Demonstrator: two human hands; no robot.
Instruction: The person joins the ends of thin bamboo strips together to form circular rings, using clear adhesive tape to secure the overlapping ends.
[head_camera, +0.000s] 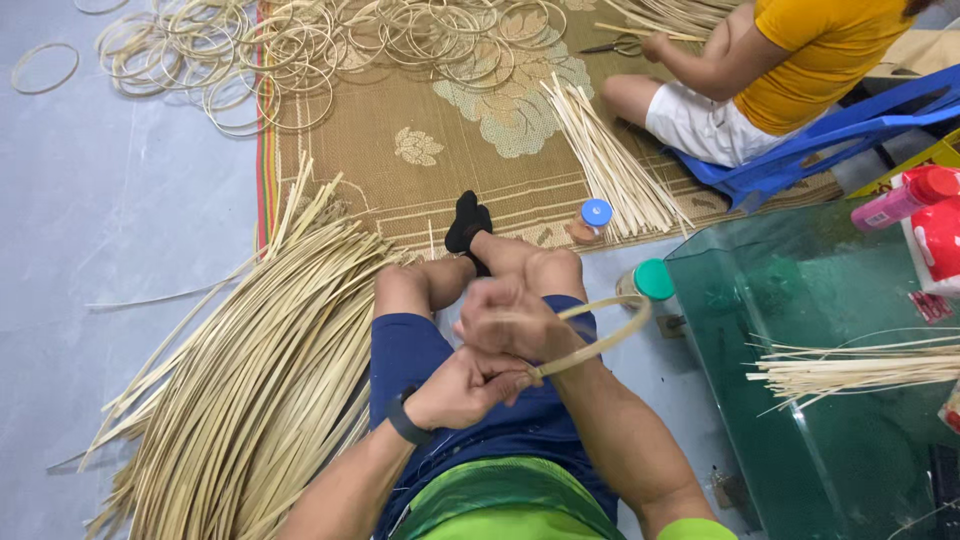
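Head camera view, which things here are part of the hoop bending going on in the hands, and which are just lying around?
In hand:
- left hand and right hand gripping a bent cane strip
- pile of long cane strips beside the left leg
- finished rings on the mat

Lying about:
- blue-capped jar
- green-capped jar
- pink bottle
- green glass table

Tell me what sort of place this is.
Probably a home craft workspace for bamboo or rattan weaving, set up on the floor. A big heap of long pale cane strips lies beside the worker, many finished thin cane hoops cover a woven brown floor mat, and both hands bend a pale strip loop.
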